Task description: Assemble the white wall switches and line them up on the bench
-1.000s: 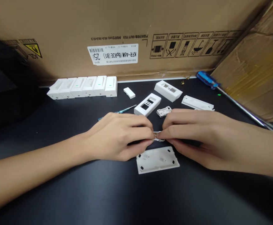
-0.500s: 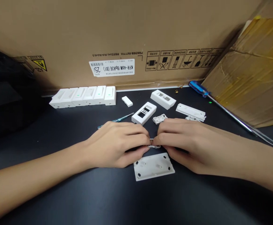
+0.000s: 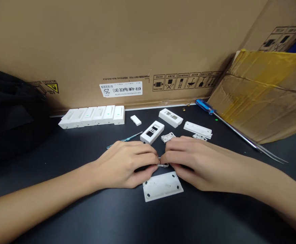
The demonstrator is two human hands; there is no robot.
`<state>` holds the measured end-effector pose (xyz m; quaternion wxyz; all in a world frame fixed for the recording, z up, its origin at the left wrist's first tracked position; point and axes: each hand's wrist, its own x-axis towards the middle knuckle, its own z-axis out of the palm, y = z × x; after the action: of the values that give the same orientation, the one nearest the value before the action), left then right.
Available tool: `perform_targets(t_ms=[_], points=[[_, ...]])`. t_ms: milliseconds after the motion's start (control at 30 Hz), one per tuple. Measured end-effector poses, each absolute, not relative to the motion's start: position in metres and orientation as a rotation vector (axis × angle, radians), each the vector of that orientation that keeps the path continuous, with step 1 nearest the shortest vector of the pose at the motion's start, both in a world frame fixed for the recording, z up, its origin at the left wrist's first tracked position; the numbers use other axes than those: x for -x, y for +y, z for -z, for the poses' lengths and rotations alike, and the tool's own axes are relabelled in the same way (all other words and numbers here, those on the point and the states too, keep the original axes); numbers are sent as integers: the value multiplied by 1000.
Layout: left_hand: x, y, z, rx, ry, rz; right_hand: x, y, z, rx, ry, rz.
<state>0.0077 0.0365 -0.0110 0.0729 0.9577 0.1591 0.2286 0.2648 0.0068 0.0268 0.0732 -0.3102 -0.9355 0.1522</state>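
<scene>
My left hand (image 3: 135,164) and my right hand (image 3: 188,161) meet at the middle of the dark table, fingers pinched on a small white plastic switch part (image 3: 164,165). Most of that part is hidden behind the fingertips. Just in front of them a flat white rectangular back plate (image 3: 162,187) with dark corner holes lies on the table. Beyond the fingers rest a white switch housing (image 3: 152,132) with two windows and a small white plastic insert (image 3: 168,137). A small screwdriver (image 3: 130,137) with a translucent blue handle is partly covered by my left hand.
Several white rocker switches (image 3: 94,116) stand in a row at the back left. A loose white rocker (image 3: 136,120), another housing (image 3: 170,117) and a back plate (image 3: 197,129) lie behind. A blue-handled screwdriver (image 3: 229,127) and tweezers (image 3: 271,154) lie beside a taped cardboard box (image 3: 265,98).
The camera view has tilted up and turned slightly right, so the table things appear lower. Both hands keep their pinch on the small white part, with little visible movement.
</scene>
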Motion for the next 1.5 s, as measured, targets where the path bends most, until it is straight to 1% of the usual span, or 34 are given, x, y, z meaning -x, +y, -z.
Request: perform_targets(t_ms=[400, 700, 933, 1067, 1200, 1333, 1500], points=[[-7, 38, 12, -2810, 452, -744, -268, 7, -33, 842, -2745, -488], [-6, 34, 14, -2688, 528, -703, -309, 16, -50, 1069, -2598, -179], [-6, 35, 12, -2665, 598, -673, -309, 17, -50, 1234, -2622, -348], [-5, 36, 14, -2654, 623, -684, -301, 19, -41, 1175, -2681, -398], [-3, 37, 18, -2645, 595, -795, -300, 22, -36, 1127, -2700, -355], [-2, 37, 21, -2629, 491, -926, -296, 21, -36, 1039, -2634, -354], [-3, 38, 21, -2604, 307, -1085, -280, 15, -34, 805, -2581, -413]])
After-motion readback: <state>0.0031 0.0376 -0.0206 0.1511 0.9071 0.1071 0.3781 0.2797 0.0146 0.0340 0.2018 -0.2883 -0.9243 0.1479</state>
